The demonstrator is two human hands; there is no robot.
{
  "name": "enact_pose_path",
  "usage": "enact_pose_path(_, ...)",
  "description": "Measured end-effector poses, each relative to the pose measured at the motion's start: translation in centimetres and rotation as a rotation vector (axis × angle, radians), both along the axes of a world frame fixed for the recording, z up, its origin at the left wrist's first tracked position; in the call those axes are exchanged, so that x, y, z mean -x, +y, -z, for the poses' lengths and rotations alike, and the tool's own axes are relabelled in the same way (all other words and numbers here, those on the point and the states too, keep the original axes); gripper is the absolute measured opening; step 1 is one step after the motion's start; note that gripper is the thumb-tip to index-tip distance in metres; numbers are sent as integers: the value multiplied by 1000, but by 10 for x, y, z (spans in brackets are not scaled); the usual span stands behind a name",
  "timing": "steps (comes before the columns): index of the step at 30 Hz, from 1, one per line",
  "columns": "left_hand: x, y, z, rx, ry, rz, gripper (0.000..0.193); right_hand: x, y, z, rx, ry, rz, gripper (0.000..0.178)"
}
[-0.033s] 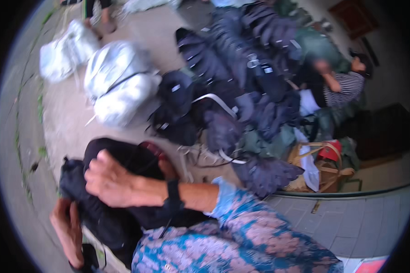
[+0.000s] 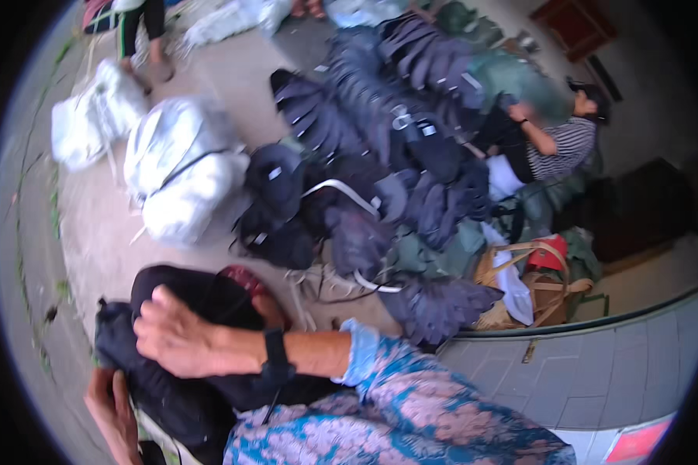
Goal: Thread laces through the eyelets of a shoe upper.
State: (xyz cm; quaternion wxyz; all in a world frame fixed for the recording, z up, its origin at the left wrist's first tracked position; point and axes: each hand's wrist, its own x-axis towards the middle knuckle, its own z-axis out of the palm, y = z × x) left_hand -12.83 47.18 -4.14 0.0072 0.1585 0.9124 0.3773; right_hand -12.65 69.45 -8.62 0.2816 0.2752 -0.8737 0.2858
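My right hand (image 2: pixel 180 335), with a black band on its wrist, is closed in a pinch above my black-clad legs. Whatever lies between its fingertips is too small or hidden to make out. Lower left, my left hand (image 2: pixel 112 411) is curled against the edge of a black cloth item (image 2: pixel 174 391), which spreads across my lap. Part of that hand's grip is out of sight behind the cloth. Beyond my knees lie many dark caps (image 2: pixel 434 151), nested in rows, some with small white labels. A fanned stack of caps (image 2: pixel 442 306) is nearest my right forearm.
Stuffed white sacks (image 2: pixel 186 167) stand on the ground to the far left. A co-worker in a striped top (image 2: pixel 562 151) sits behind the caps at the right. A woven basket (image 2: pixel 547 291) holds a red item. Grey tiles (image 2: pixel 574 372) run along the right.
The view has shifted, so the caps and sacks appear farther left and lower. My hands keep much the same pose. The co-worker's hand shows more plainly beside a dark item.
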Motion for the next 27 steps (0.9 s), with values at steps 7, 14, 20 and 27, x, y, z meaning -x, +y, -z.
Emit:
enact_pose_path(7, -22, 2, -19, -171, -403, -117, 40, 15, -23, -5, 50, -212, -31, 13)
enact_pose_path(14, -20, -15, 20, -451, -564, -170, 47, 33, -54, 18, 34, -273, -195, 14)
enact_pose_path(20, -22, 12, 4, -475, -471, -126, 30, 35, -62, 27, 79, -323, -181, 13)
enact_pose_path(27, -14, 3, 19, -501, -489, -75, 25, 33, -46, 4, -11, -289, -197, 16)
